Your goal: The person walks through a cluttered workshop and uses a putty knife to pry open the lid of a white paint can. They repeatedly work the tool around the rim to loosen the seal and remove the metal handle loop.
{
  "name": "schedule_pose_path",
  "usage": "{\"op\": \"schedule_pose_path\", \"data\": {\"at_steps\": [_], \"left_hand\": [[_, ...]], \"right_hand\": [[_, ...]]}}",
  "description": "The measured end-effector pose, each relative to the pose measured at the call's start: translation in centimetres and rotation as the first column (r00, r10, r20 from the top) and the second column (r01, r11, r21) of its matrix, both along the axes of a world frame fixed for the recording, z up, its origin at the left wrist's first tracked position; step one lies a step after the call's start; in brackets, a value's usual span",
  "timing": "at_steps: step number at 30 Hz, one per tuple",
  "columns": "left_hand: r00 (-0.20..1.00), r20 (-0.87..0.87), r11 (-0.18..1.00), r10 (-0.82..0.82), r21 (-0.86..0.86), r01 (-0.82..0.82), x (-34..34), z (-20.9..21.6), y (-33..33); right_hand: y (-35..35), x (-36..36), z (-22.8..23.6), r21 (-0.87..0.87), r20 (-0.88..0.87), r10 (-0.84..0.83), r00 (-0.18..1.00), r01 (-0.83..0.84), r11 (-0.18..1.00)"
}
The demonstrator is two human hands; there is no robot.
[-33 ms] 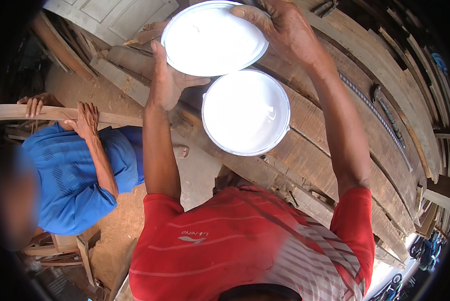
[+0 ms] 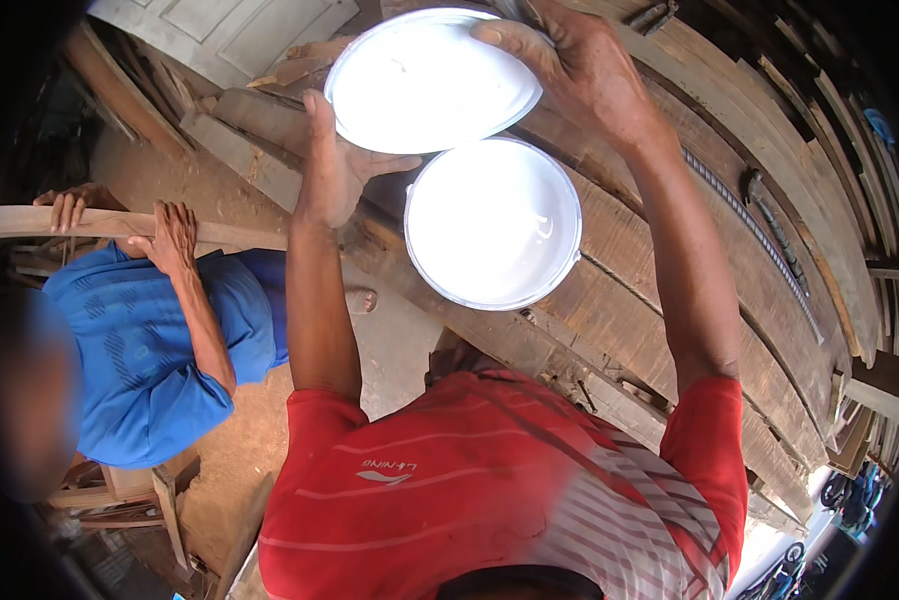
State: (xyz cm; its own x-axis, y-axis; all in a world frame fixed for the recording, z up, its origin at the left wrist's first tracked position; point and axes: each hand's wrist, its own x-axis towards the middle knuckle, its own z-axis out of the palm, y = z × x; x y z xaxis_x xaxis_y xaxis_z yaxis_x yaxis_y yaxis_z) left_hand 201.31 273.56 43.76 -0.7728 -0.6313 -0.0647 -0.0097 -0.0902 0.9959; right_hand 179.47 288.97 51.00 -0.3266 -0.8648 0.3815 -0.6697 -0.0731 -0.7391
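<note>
A round white lid, rimmed and shiny, is tilted just above a white bucket, overlapping or touching its far rim. My right hand grips the lid's right upper edge, thumb on its face. Something greyish shows by these fingers, too unclear to name. My left hand supports the lid at its lower left, thumb up beside the edge and one finger stretched right beneath it. Other fingers are hidden behind the lid. The bucket stands upright on wooden planks, its inside pale and glossy.
Long wooden planks lie beneath the bucket, with a ribbed metal bar on them at right. Left of me, a co-worker in a blue shirt holds a curved wooden strip. A white panelled door lies at the far left.
The lid and my right hand have shifted slightly right and nearer me. My left hand has barely moved, and the bucket stays in place.
</note>
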Motion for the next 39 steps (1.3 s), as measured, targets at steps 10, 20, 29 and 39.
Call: {"op": "schedule_pose_path", "data": {"at_steps": [10, 20, 29, 39], "left_hand": [[0.965, -0.097, 0.676, -0.245, -0.73, 0.099, 4.8, -5.8, 3.1], [0.985, -0.167, 0.652, -0.044, -0.752, -0.099, 6.8, -7.6, 5.9], [0.998, -0.003, 0.659, 0.059, -0.751, -0.041, 4.3, -7.9, 9.4], [0.986, 0.141, 0.695, 0.09, -0.718, 0.039, 5.3, -7.8, 11.1]], "right_hand": [[11.4, 2.9, -8.4, -0.161, -0.063, 0.054, 0.997, -0.063, 0.985], [16.1, 5.8, -11.6, -0.199, 0.137, -0.149, 0.979, 0.174, 0.964], [13.5, 7.8, -11.4, 0.083, 0.21, -0.437, 0.875, 0.429, 0.899], [13.2, 8.9, -11.8, 0.183, 0.456, -0.49, 0.743, 0.461, 0.869]]}}
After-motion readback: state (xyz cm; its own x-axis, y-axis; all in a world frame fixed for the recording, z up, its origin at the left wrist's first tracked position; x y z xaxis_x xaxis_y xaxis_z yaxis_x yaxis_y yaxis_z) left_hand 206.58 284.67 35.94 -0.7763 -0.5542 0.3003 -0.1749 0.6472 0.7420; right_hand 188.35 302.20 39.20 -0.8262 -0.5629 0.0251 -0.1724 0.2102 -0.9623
